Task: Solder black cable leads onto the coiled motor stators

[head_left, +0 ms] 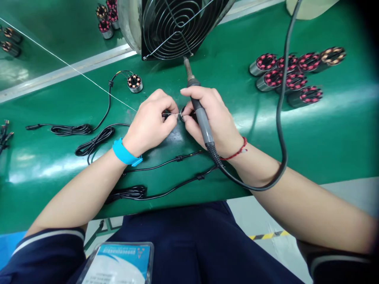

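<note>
My left hand (152, 118), with a blue wrist strap, is closed in a pinch on a thin solder wire (171, 114) that runs off to the upper left. My right hand (211, 118) is wrapped round a soldering iron (201, 114), tip pointing away toward the fan, while its fingertips also pinch a small dark round part (186, 115) between the two hands. Most of that part is hidden by my fingers. The iron's black cord (281, 118) loops round my right forearm and rises to the top of the view.
A black wire-guard fan (177, 27) stands just beyond my hands. Several red-and-copper wound cylinders (288, 75) lie at the right; more sit at the top left (106, 17). One round part with a black cable (134, 83) lies left; coiled black cables (94, 144) cross the green belt.
</note>
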Available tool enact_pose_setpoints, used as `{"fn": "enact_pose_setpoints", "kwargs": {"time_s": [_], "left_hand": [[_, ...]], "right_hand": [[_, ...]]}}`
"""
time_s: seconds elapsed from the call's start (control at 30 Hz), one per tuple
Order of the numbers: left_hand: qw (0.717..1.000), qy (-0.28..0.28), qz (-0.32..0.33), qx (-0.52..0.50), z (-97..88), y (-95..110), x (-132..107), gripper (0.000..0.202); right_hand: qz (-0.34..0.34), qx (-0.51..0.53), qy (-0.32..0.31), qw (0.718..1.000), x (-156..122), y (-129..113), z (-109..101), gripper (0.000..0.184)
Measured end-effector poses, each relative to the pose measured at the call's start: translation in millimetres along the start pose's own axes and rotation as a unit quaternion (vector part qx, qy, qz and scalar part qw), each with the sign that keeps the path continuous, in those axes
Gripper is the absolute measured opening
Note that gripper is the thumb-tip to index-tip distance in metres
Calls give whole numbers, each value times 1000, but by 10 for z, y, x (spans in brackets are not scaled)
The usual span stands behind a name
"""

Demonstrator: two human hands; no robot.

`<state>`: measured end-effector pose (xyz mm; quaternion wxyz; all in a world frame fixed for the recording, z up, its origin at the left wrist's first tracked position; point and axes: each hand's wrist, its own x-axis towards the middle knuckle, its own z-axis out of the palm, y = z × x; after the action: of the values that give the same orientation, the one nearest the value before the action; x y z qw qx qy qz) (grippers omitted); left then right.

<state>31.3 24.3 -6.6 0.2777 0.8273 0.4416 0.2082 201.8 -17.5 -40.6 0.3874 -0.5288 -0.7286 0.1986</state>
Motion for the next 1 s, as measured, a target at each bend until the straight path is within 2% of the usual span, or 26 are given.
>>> {"fn": "enact_pose_setpoints", "kwargs": {"time_s": [0.17,0.3,0.4,0.5,0.6,0.8,1.0], "left_hand": [[1000,-7,-9,11,-50,-63,-10,16],[997,-47,-39,40,-126,-95,8,10],[993,-79,-86,-17,-174,-92,39,12],[979,-72,-141,-128,-196,-78,58,11],[967,-56,-168,-183,-191,-66,56,10],[965,-52,-188,-175,-125,-53,45,16],[965,-64,-193,-162,-93,-50,36,18]], "right_hand": [[11,-6,22,1000,-15,-12,-13,40],[-6,-6,31,999,-22,35,27,47],[-23,-15,16,999,-12,84,76,54],[-19,-25,6,999,-8,93,92,55],[-25,-25,-5,999,-23,67,74,55],[-39,-15,-3,999,-46,43,55,55],[-41,-11,6,999,-14,18,132,47]]}}
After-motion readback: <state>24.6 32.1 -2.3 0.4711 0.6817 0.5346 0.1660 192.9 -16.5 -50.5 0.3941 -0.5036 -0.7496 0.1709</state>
